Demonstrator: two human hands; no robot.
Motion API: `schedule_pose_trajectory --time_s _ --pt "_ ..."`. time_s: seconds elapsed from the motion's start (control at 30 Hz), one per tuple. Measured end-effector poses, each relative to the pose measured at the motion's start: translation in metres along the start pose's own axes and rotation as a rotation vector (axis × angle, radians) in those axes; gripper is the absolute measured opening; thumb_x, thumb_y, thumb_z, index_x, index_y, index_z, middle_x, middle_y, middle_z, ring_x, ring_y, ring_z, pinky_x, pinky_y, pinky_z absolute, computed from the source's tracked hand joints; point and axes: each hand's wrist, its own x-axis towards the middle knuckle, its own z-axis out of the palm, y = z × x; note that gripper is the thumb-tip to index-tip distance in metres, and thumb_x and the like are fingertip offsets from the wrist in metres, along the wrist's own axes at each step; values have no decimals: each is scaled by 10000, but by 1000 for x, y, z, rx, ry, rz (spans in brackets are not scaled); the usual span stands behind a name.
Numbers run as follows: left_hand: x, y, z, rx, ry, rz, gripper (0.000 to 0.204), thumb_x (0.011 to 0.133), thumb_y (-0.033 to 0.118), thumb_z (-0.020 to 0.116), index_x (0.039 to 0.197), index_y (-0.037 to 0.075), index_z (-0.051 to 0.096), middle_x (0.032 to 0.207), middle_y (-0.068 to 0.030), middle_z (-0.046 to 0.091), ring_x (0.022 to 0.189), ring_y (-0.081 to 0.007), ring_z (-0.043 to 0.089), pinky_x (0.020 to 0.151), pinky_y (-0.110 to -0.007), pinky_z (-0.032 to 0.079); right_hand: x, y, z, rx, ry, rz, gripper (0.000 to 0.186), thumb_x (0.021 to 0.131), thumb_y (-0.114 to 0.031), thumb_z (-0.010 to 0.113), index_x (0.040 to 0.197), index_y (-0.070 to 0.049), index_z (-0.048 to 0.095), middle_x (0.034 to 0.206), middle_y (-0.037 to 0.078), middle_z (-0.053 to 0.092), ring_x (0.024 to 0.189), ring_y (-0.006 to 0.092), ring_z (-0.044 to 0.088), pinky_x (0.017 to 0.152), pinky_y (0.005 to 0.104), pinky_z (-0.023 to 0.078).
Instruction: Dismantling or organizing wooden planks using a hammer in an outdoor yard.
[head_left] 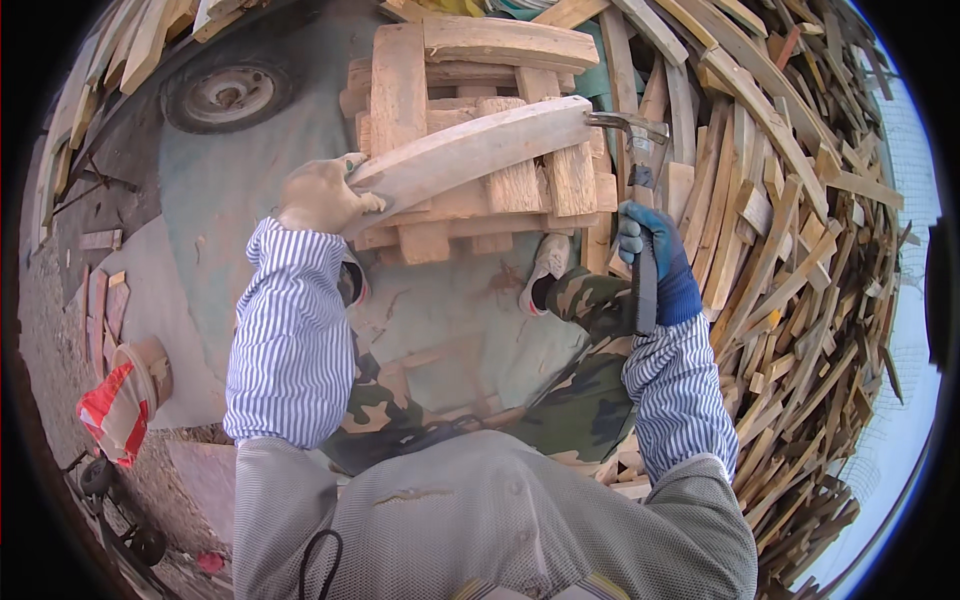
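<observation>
My left hand [320,195], in a pale glove, grips the left end of a long, pale wooden board [470,152], which slants up to the right across a stack of short crossed wood blocks [398,80]. My right hand [648,245], in a blue glove, is closed round the dark handle of a hammer [642,292] held upright. The hammer's claw touches or lies right beside the board's right end; I cannot tell whether it hooks anything. My feet [545,272] are on the floor below the stack.
A big pile of loose timber [780,300] curves round the right side. A wheel [228,95] is at the upper left, near more boards [80,110]. A bucket [150,375] with a red-and-white bag and a small wheeled frame [100,480] are at the lower left.
</observation>
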Motion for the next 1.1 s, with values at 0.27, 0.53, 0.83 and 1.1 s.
schedule_pose_trajectory --time_s 0.27,0.53,0.83,1.1 --pt "-9 4 -3 11 0 22 773 718 434 806 1380 83 617 1181 -177 721 1117 -311 675 987 -412 509 0 -31 -13 -222 -22 68 190 972 -210 627 1051 -39 607 672 -7 550 482 107 494 456 296 443" --pt "-21 14 3 123 96 50 750 745 443 811 1376 89 616 1170 -150 728 1101 -289 685 952 -403 525 -18 15 31 -52 -34 130 188 988 -226 603 1071 -58 586 712 6 548 532 128 531 496 314 485" --pt "-23 18 -2 118 62 29 715 758 471 798 1357 116 634 1147 -119 734 1078 -269 694 925 -400 543 -71 69 37 180 -41 234 187 989 -190 622 1115 -60 576 705 6 548 534 148 540 497 336 494" --pt "-5 14 -4 249 124 70 640 784 462 787 1309 131 632 1156 -103 723 1098 -269 683 942 -407 535 -53 131 92 419 17 -64 179 950 -151 663 1083 -72 575 712 20 556 534 152 534 492 331 477"
